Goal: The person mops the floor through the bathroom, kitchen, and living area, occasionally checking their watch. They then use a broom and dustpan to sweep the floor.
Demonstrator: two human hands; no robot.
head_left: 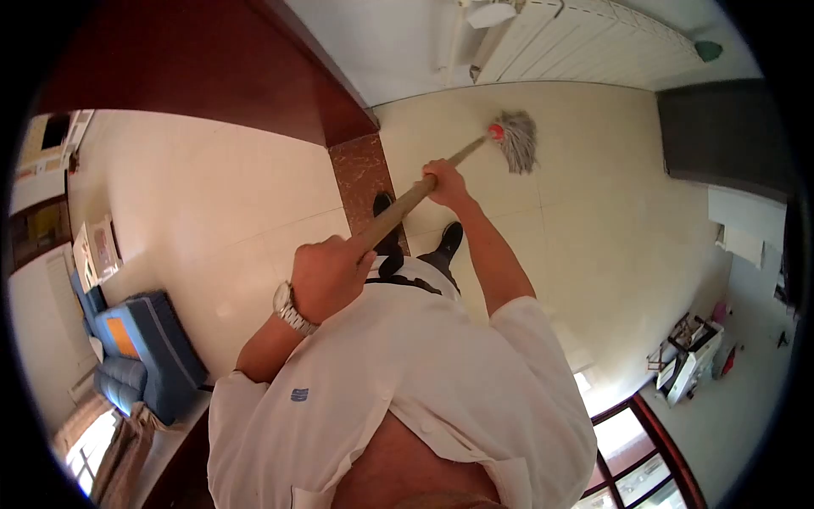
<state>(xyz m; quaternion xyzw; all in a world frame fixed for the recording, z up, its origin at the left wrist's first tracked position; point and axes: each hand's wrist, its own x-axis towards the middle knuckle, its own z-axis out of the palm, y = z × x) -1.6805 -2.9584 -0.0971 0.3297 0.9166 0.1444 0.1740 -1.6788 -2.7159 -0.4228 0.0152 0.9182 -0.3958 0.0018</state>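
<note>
A mop with a wooden handle and a grey string head [518, 142] joined by a red collar slants across the view. Its head lies spread on the pale tiled floor, near the wall at the back. My left hand [327, 276], with a metal watch on the wrist, is wrapped round the upper end of the handle close to my body. Farther down the handle, my right hand [447, 182] grips it too. Both my shoes show below the handle, one by the brown threshold strip [363, 174].
A dark red door or frame [212, 68] rises at the upper left. The white radiator [585, 42] runs along the back wall, and a dark cabinet [721, 136] stands at the right. To the left is a blue sofa [161, 348]; a white rack [691, 360] stands lower right.
</note>
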